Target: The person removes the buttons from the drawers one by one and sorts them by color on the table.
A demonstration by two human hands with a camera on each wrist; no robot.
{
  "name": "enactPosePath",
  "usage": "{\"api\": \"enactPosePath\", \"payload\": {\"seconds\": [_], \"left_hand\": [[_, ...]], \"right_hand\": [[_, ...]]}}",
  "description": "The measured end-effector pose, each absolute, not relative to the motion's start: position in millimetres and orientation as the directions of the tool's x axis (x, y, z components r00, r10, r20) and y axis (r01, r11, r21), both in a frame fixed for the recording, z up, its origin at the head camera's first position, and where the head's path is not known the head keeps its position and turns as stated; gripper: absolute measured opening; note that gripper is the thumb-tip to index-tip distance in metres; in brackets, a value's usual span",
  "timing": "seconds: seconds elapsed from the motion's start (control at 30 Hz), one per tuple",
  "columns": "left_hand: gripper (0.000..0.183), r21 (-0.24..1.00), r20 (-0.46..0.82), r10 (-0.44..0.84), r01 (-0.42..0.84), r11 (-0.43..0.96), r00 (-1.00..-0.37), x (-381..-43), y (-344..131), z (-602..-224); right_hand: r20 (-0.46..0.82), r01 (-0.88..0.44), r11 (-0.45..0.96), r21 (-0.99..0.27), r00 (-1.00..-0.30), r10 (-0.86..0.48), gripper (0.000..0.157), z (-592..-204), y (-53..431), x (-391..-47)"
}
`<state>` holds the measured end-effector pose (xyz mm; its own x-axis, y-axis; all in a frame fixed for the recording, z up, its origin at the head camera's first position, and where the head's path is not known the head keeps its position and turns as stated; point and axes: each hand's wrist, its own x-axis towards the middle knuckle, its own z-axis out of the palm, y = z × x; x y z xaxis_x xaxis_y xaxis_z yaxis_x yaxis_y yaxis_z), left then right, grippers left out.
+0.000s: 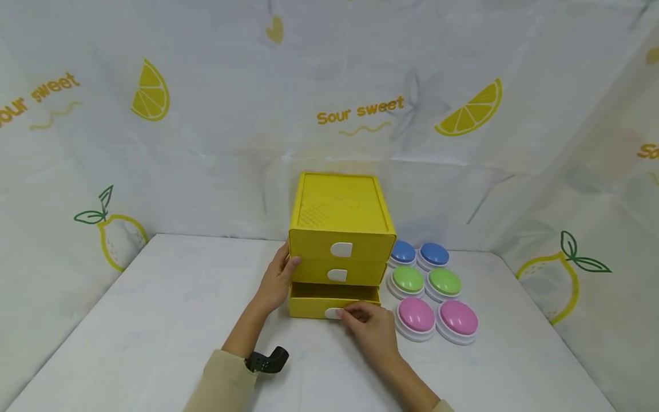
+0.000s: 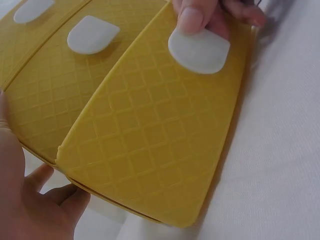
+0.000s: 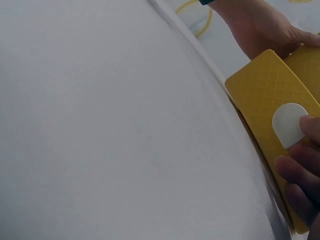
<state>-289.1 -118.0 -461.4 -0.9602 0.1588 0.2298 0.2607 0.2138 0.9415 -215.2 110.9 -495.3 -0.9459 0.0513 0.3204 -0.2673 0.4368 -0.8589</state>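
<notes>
A yellow drawer cabinet (image 1: 342, 203) with three drawers and white tab handles stands on the table. Its bottom drawer (image 1: 309, 308) is pulled partway out, and the part of its inside that shows looks empty. At the cabinet's left side, my left hand (image 1: 275, 280) holds on, thumb over the front edge and fingers along the side wall. In the left wrist view those fingers (image 2: 42, 177) look bent against the side. My right hand (image 1: 372, 332) pinches the white drawer handle (image 2: 200, 51) of the bottom drawer, with the thumb on its front.
Right of the cabinet, round push lights or buttons stand in pairs: blue (image 1: 434, 253), green (image 1: 445, 281) and pink (image 1: 459, 318), all on white bases. A white lemon-print sheet (image 1: 231, 189) hangs behind the white table (image 1: 154, 332). A black band (image 1: 268, 360) circles my left wrist.
</notes>
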Motion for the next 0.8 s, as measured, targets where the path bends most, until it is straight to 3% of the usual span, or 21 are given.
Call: {"api": "enactPosePath", "payload": {"seconds": [0.6, 0.8], "left_hand": [[0.061, 0.947, 0.24, 0.197, 0.274, 0.17, -0.951, -288.4, -107.3, -464.5], [0.067, 0.919, 0.187, 0.228, 0.252, 0.303, -0.955, -280.8, -121.0, -462.5]], "right_hand": [[0.283, -0.229, 0.461, -0.857, -0.958, 0.049, 0.006, -490.3, 121.3, -241.5], [0.164, -0.215, 0.642, -0.736, -0.977, -0.138, 0.013, -463.2, 136.2, -236.3]]}}
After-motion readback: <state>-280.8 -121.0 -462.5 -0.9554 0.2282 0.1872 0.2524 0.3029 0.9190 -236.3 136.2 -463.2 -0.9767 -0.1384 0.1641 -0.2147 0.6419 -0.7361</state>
